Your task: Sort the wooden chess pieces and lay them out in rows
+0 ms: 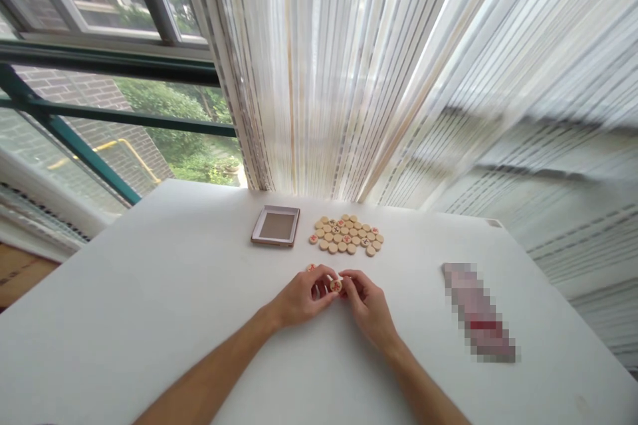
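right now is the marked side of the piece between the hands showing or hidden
Showing: a red character on the piece faces the camera.

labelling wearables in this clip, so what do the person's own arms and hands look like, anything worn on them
The slim-fingered, ungloved left hand and matching right hand lead to slender, tapering left and right forearms, uncovered as far as they show. No sleeve, watch, cable or marking is visible; some fingers are partly hidden.

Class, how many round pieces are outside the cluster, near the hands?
2: one red-marked piece between the fingertips of the left hand and right hand; a second piece, partly covered, just beyond the left hand. The hands may hide more.
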`<control>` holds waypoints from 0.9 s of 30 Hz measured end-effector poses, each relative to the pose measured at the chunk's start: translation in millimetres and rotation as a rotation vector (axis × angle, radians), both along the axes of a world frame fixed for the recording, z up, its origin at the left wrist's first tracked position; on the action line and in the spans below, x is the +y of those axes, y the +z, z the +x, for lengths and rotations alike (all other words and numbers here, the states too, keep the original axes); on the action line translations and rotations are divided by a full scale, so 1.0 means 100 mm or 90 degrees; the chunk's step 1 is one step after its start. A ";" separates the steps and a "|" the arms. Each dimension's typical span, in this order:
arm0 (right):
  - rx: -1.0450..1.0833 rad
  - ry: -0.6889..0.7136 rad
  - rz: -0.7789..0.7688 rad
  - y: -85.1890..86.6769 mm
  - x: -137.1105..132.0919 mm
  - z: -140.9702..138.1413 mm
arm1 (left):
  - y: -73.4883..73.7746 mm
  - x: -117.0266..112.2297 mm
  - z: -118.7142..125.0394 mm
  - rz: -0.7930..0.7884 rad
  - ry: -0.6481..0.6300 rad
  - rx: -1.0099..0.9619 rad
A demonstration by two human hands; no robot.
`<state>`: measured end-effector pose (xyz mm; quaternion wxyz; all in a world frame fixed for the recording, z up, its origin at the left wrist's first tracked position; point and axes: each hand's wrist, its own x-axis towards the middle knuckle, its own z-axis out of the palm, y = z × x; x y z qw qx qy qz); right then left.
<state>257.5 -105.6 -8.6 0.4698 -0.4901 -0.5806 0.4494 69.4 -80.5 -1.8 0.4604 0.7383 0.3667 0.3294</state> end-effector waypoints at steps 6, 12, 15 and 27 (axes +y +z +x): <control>0.000 0.022 0.018 -0.01 -0.01 0.00 | -0.02 0.01 0.00 0.001 -0.003 -0.003; -0.032 0.016 0.026 0.00 -0.01 0.00 | -0.04 0.01 0.02 0.004 0.005 -0.023; -0.038 0.013 0.030 0.01 -0.01 -0.01 | -0.06 0.00 0.04 -0.003 0.016 -0.034; -0.052 0.000 0.050 -0.01 0.00 0.01 | -0.11 -0.03 0.12 -0.089 0.086 -0.049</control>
